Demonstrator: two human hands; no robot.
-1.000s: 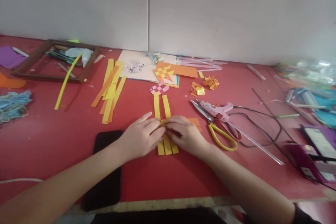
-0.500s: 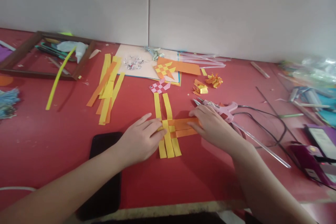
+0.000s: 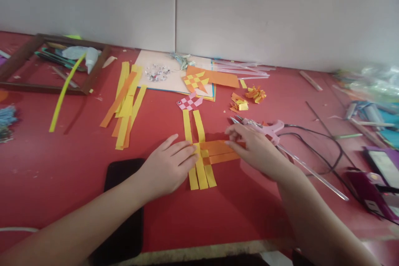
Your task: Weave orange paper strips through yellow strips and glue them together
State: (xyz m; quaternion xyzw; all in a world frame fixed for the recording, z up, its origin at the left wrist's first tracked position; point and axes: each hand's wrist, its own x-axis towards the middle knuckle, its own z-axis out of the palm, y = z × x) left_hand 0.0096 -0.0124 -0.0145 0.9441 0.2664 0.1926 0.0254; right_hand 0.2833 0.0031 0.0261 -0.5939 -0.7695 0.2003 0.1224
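Observation:
Yellow paper strips (image 3: 203,176) lie upright on the red table, crossed by orange paper strips (image 3: 222,158) that run out to the right. My left hand (image 3: 170,166) lies flat with fingers spread over the left side of this weave, hiding part of it. Above the orange strips, my right hand (image 3: 254,147) has bent fingers, with a gap between thumb and forefinger; the thumb tip meets the upper orange strip. Just beyond the yellow strips rests a pink checkered paper fish (image 3: 189,102). Behind it is an orange-and-yellow woven fish (image 3: 195,81).
A pink glue gun (image 3: 271,131) with a black cord lies beyond my right hand. A black phone (image 3: 121,212) sits under my left forearm. Loose paper strips (image 3: 126,106), a wooden frame (image 3: 84,87) and paper scraps (image 3: 255,94) are farther back.
The thumb and forefinger of my right hand have shifted slightly over the orange strips, and the hand's fingers look more curled. My left hand stays on the weave. The view has moved slightly.

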